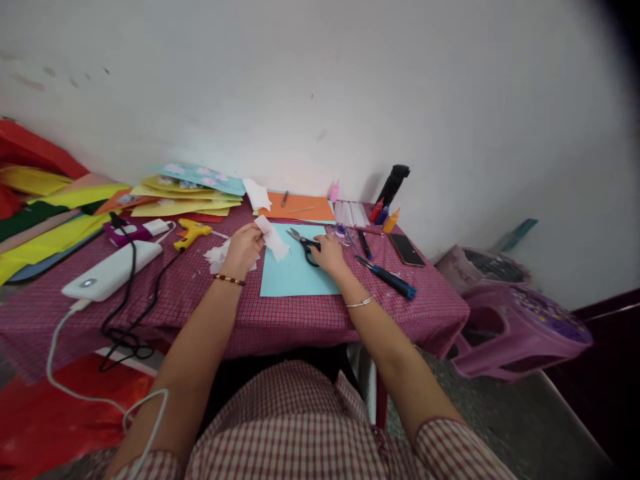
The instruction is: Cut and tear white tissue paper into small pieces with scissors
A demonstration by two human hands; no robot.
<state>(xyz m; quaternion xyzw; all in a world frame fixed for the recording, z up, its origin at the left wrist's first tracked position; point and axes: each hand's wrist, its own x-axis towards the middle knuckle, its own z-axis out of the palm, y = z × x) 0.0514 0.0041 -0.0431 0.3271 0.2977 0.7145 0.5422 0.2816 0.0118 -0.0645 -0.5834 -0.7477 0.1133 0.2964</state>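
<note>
Paper strip (273, 239) is pinched in the left hand (245, 247); the right hand (329, 253) has its grip around scissors (307, 244). Scraps (217, 255) suggest cutting is partly done; what remains is unclear.

On the left of the desk (200, 300) I see a white power bank (113, 272), with a yellow glue gun (191, 233) beyond it. Yellow sheets (200, 194) are stacked on the far left. To the right lie a dark phone (407, 250) and a blue-handled tool (393, 281); a pink stool (520, 327) stands farther right.
</note>
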